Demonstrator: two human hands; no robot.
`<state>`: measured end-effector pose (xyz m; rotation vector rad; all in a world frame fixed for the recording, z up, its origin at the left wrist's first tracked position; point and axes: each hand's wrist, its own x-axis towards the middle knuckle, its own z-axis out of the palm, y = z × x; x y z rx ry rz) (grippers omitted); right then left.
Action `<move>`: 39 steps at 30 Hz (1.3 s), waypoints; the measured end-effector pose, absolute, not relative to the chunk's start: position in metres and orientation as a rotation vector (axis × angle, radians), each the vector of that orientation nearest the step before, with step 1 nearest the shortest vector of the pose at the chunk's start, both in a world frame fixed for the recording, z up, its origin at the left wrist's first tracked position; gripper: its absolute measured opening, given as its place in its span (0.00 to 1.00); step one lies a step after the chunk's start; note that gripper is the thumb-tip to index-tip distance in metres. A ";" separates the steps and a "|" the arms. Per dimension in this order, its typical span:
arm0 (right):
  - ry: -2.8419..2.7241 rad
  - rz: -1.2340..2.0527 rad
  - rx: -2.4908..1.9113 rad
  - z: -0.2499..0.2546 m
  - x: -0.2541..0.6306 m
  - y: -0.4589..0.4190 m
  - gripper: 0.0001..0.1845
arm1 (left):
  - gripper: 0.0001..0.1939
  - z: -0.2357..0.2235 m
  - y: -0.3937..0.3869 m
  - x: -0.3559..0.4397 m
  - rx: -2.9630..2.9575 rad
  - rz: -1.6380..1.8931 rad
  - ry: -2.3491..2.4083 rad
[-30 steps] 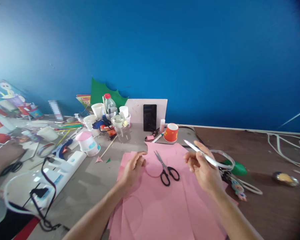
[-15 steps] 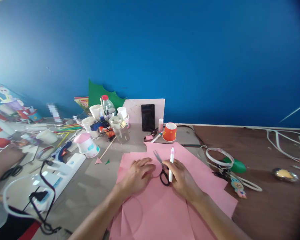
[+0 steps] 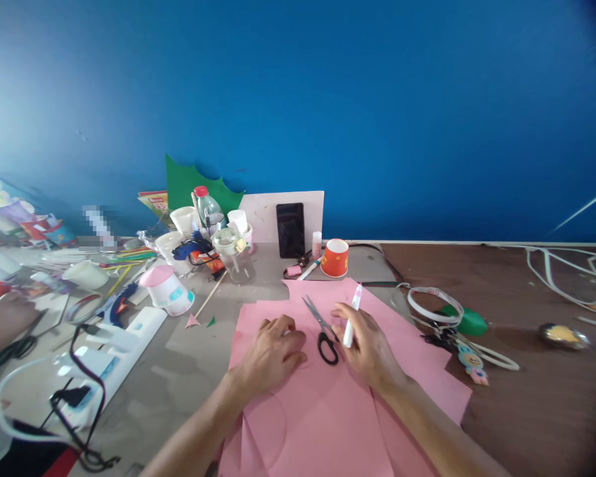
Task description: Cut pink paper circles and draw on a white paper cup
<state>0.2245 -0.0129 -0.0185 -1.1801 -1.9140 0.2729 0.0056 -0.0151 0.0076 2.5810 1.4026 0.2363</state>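
Note:
Pink paper sheets (image 3: 322, 414) lie overlapping in front of me, with a curved pencil-thin line faintly visible at lower left. My left hand (image 3: 274, 348) rests on the paper, fingers loosely bent and apart, holding nothing. Between thumb and fingers of my right hand (image 3: 370, 341) is a white marker (image 3: 352, 317) with a pink upper end, tilted to the right above the paper. Scissors (image 3: 322, 326) with black handles lie between my hands, blades slightly apart and pointing away from me. My right fingertips are close beside them; whether they touch, I cannot tell.
Behind the paper stand a red paper cup (image 3: 335, 258), a glue stick (image 3: 316, 245) and a dark phone (image 3: 291, 230). Leftward are a glass jar (image 3: 233, 258), a pink-topped cup (image 3: 167, 291) and a power strip (image 3: 144, 331). Another person's hand (image 3: 10, 324) is at far left. Cords (image 3: 434, 306) lie right.
My right hand has shifted a little right, off the scissors, and the marker has tipped from upright to a slant. My left hand stays on the paper. The view has shifted slightly.

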 end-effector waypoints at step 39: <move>-1.987 0.581 -0.745 -0.010 0.210 -0.036 0.22 | 0.25 -0.002 0.013 -0.037 2.247 0.268 1.948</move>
